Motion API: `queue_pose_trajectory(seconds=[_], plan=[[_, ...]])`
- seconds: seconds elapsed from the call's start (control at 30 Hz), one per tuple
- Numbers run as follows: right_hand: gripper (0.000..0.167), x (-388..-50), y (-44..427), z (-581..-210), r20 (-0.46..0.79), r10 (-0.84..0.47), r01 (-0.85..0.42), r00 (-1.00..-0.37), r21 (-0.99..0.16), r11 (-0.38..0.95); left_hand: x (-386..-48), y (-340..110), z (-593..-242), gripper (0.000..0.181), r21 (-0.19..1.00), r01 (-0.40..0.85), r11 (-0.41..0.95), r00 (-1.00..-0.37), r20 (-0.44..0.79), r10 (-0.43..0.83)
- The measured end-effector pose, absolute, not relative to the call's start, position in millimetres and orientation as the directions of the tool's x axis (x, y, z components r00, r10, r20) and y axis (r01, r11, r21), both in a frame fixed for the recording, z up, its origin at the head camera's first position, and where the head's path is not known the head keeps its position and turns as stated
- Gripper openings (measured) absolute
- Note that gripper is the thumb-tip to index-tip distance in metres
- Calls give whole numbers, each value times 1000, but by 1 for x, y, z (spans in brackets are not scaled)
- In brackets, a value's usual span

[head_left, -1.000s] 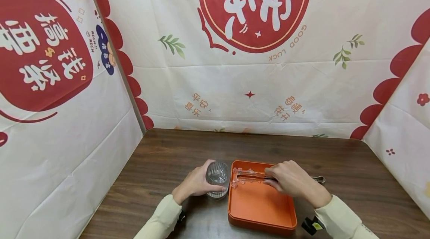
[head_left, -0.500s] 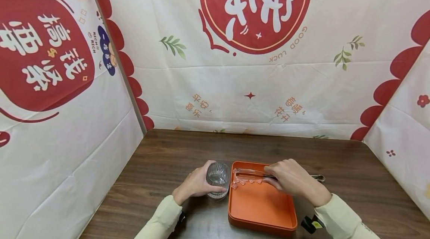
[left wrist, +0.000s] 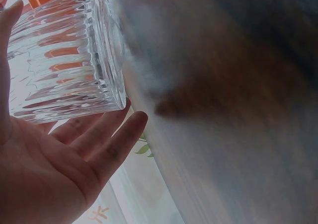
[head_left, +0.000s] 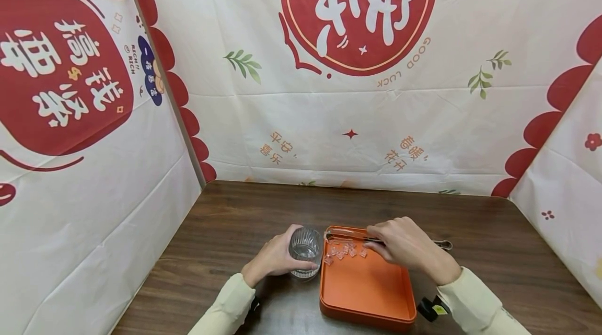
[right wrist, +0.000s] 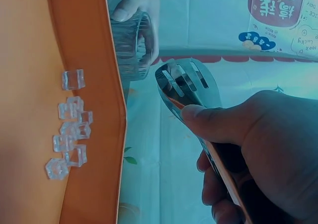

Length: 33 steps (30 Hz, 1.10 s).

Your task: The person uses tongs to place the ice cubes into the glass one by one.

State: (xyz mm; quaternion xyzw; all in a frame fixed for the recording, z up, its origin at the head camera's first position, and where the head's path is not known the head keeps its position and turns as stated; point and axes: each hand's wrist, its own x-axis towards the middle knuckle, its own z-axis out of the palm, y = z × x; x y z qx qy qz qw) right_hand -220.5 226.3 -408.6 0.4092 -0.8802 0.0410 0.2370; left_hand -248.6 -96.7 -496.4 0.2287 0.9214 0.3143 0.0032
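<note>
Thumb and fingers of my left hand (head_left: 276, 254) curl round a ribbed clear glass (head_left: 304, 251) standing on the table, left of the orange tray (head_left: 367, 293). In the left wrist view the glass (left wrist: 64, 60) rests against the palm side of the hand (left wrist: 54, 169). My right hand (head_left: 409, 246) grips metal tongs (head_left: 442, 244) above the tray's far edge. The slotted tong head (right wrist: 191, 82) looks nearly closed in the right wrist view, and whether it holds anything cannot be told. Several clear cubes (right wrist: 69, 129) lie in the tray near its far left corner.
The dark wooden table (head_left: 235, 209) meets a white printed cloth (head_left: 301, 115) at the back, with more cloth (head_left: 117, 209) on the left and right. The tray's raised wall (right wrist: 94, 105) stands between the cubes and the glass.
The right hand and tongs have lifted slightly toward the tray's far edge, and more of the cubes show beneath them. The left hand and the glass have stayed in place.
</note>
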Motion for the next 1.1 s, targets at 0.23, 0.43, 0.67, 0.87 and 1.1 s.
queue_pose_trajectory(seconds=[0.23, 0.43, 0.67, 0.87, 1.1], plan=[[40, -220, 221, -404, 459, -697, -739, -551, 121, 663, -248, -97, -496, 90, 585, 424, 692, -893, 140, 428], [42, -221, 214, -402, 475, -701, -749, -533, 121, 652, -248, -97, -496, 89, 583, 430, 689, -890, 147, 431], [44, -224, 209, -402, 495, -698, -745, -518, 140, 652, -248, -97, -496, 89, 581, 426, 694, -892, 142, 430], [41, -226, 203, -401, 504, -693, -741, -515, 145, 656, -249, -96, -496, 89, 583, 421, 694, -894, 139, 426], [40, -226, 198, -400, 493, -697, -742, -521, 143, 656, -249, -97, -497, 90, 582, 423, 695, -893, 138, 428]])
